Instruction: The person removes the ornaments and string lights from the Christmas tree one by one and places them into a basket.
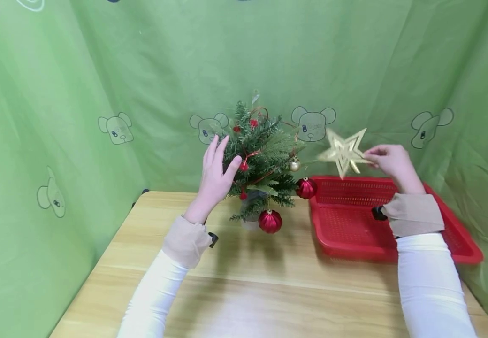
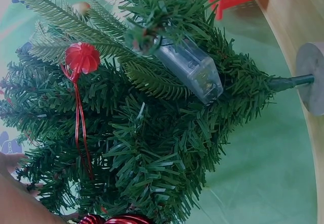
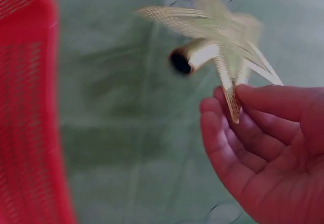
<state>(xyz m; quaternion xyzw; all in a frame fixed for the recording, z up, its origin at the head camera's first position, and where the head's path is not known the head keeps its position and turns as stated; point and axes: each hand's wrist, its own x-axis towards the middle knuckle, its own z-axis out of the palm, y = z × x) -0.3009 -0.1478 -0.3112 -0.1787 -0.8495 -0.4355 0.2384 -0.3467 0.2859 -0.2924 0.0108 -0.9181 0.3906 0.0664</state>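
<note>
A gold star tree topper (image 1: 344, 151) is held up over the red basket, one of its points pinched between the thumb and fingers of my right hand (image 1: 389, 162). The right wrist view shows the short hollow tube (image 3: 195, 56) on the star's back. My left hand (image 1: 216, 176), fingers spread and fairly straight, is at the left side of a small artificial Christmas tree (image 1: 265, 150). Red ball ornaments (image 1: 270, 221) and a small gold ball (image 1: 294, 164) hang on the tree. In the left wrist view a clear plastic box (image 2: 195, 72) sits among the branches.
A red plastic basket (image 1: 355, 225) stands at the right of the wooden table (image 1: 244, 300). The tree's round grey base (image 2: 311, 77) rests near the table's back edge. Green curtains (image 1: 185, 56) with bear-like faces surround the table.
</note>
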